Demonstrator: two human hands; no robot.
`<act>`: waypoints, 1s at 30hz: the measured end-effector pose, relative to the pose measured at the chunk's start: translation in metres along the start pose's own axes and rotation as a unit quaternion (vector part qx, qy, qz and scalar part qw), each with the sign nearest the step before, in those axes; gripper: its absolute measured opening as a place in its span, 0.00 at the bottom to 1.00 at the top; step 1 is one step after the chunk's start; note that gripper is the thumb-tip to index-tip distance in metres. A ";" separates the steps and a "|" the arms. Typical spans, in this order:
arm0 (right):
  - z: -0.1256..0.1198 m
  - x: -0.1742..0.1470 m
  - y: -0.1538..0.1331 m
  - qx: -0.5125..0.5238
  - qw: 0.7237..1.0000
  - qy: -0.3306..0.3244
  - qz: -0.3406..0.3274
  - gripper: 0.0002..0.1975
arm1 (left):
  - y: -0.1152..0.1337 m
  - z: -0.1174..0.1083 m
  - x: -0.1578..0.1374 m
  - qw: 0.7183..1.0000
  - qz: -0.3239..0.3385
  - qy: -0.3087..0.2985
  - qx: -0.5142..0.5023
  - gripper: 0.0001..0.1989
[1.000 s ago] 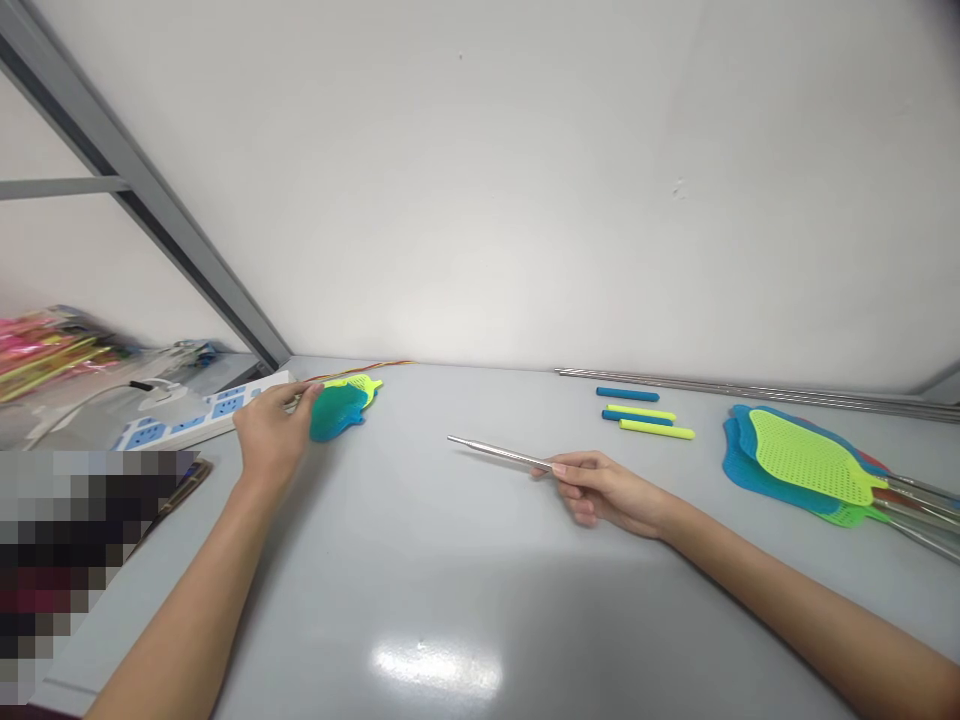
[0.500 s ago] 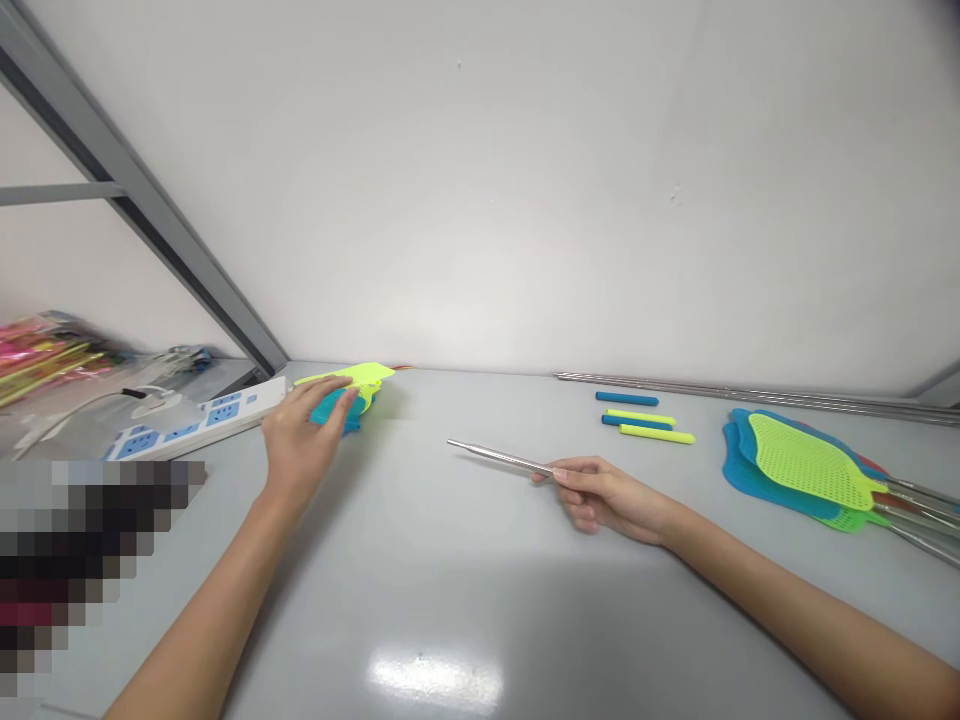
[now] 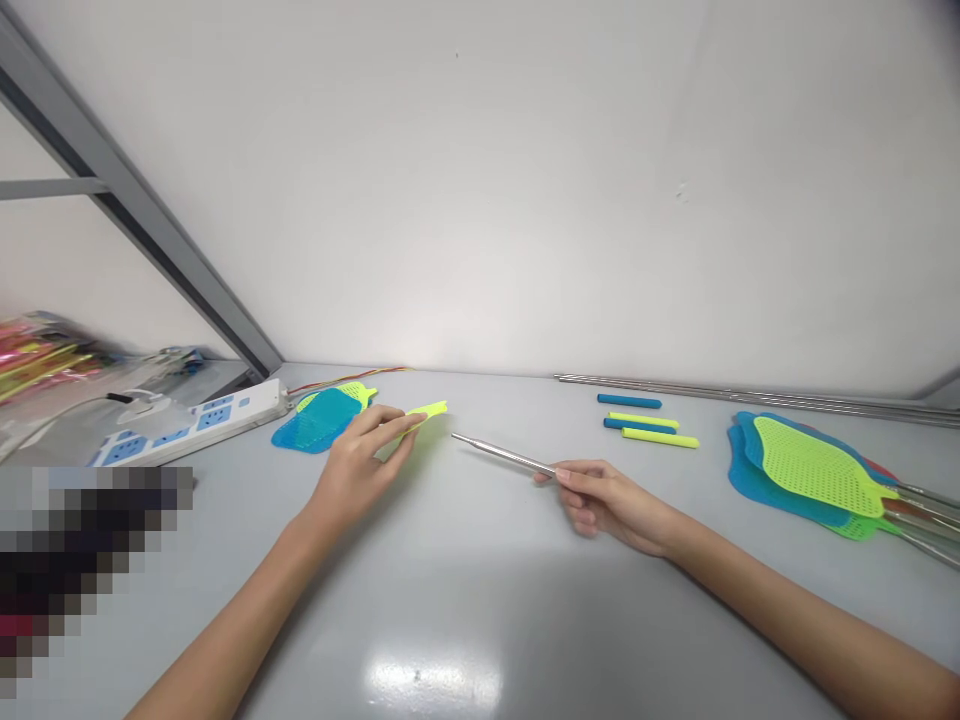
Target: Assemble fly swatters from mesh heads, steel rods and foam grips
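My left hand (image 3: 364, 455) pinches a yellow fly swatter head (image 3: 429, 411), seen nearly edge-on and partly hidden by the fingers. Its narrow end points right, a short gap from the tip of a thin metal rod (image 3: 502, 455). That rod is held between thumb and fingers of my right hand (image 3: 600, 495), tilted with its thinner tip toward the left. Behind my left hand lie blue swatter heads (image 3: 319, 420), overlapping a yellow swatter head (image 3: 362, 391) on the grey table (image 3: 450, 560).
Several blue and yellow handle tubes (image 3: 660, 438) lie right of centre. Swatters with metal rods (image 3: 817, 465) are piled at the far right. Long metal rods (image 3: 750, 395) run along the wall. A white power strip (image 3: 255, 405) and bagged items (image 3: 52, 355) are at left.
My left hand has lifted a yellow swatter head off the left pile and brought it right, toward the rod tip. My right hand with the rod has stayed nearly still.
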State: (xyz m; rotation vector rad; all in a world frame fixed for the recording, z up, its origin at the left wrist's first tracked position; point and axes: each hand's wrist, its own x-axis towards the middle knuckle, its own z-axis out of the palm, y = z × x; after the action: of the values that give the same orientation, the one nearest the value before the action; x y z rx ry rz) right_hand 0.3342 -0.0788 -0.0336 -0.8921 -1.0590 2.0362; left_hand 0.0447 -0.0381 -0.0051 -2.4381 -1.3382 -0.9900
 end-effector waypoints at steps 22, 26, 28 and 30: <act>0.001 0.000 0.002 0.043 0.998 0.040 -0.028 0.14 | 0.021 0.001 -0.005 0.947 -0.046 -0.317 -0.035 0.29; 0.002 0.001 0.005 0.046 0.994 0.082 -0.050 0.16 | 0.023 0.005 -0.006 0.946 -0.044 -0.320 -0.029 0.23; 0.002 0.002 0.007 0.044 0.990 0.110 -0.071 0.16 | 0.024 0.006 -0.007 0.948 -0.046 -0.315 -0.031 0.20; 0.003 0.002 0.008 0.038 0.986 0.134 -0.093 0.15 | 0.024 0.007 -0.007 0.948 -0.048 -0.312 -0.035 0.17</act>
State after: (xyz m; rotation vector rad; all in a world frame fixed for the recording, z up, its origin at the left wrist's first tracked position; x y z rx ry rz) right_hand 0.3285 -0.0817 -0.0395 -0.9597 -0.8770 1.7350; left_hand 0.0649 -0.0534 -0.0109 -2.8973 -1.6260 -0.2697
